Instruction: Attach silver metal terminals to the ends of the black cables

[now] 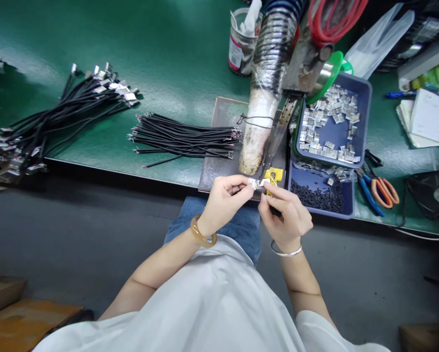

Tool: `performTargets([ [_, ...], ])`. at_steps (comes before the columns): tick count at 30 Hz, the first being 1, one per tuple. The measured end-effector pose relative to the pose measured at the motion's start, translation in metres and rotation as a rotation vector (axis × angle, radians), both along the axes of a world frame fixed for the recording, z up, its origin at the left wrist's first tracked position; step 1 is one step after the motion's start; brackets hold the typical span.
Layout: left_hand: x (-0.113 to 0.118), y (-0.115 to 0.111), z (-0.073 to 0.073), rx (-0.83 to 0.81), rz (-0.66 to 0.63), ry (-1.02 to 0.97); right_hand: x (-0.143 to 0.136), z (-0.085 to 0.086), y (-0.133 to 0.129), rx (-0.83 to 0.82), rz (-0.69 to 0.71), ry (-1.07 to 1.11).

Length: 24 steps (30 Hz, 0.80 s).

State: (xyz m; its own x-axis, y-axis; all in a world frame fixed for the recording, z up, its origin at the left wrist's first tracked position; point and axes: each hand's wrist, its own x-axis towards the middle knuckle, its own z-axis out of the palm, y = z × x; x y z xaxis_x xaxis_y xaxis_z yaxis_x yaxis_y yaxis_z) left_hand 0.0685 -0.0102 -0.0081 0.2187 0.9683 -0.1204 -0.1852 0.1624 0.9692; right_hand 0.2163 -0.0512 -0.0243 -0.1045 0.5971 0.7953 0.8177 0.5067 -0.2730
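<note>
My left hand [226, 200] is pinched on a small silvery metal connector [253, 183] at the front edge of the bench. Close by on the right, my right hand [287, 212] has its fingers pressed together at another small shiny piece [265, 182]; what lies between its fingertips is too small to name. Just behind the fingertips sits a yellow block [274, 174] on a dark board [219, 168]. A wrapped duct [256, 132] ends right above the hands. Black cut cables [182, 137] lie in a bundle left of the duct, partly on the board.
Cables with metal ends [87, 107] are piled at the left. On the right stand a tray of metal connectors [364, 117], a lower tray of small black parts [346, 208], orange-handled scissors [386, 190] and blue-handled pliers [369, 195]. A plastic cup [237, 51] stands behind.
</note>
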Motion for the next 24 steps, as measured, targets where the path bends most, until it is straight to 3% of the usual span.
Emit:
performTargets([
  [16, -0.007, 0.000, 0.001, -0.070, -0.156, -0.097, 0.006, 0.000, -0.009, -0.100, 0.068, 0.124],
  [18, -0.007, 0.000, 0.000, -0.062, -0.150, -0.067, 0.009, 0.004, -0.013, -0.090, 0.029, 0.147],
  [21, -0.005, -0.001, 0.000, -0.048, -0.130, -0.046, 0.012, 0.013, -0.023, -0.031, -0.057, 0.354],
  [24, -0.005, 0.000, 0.002, -0.039, -0.118, -0.049, 0.011, 0.021, -0.029, -0.130, -0.097, 0.468],
])
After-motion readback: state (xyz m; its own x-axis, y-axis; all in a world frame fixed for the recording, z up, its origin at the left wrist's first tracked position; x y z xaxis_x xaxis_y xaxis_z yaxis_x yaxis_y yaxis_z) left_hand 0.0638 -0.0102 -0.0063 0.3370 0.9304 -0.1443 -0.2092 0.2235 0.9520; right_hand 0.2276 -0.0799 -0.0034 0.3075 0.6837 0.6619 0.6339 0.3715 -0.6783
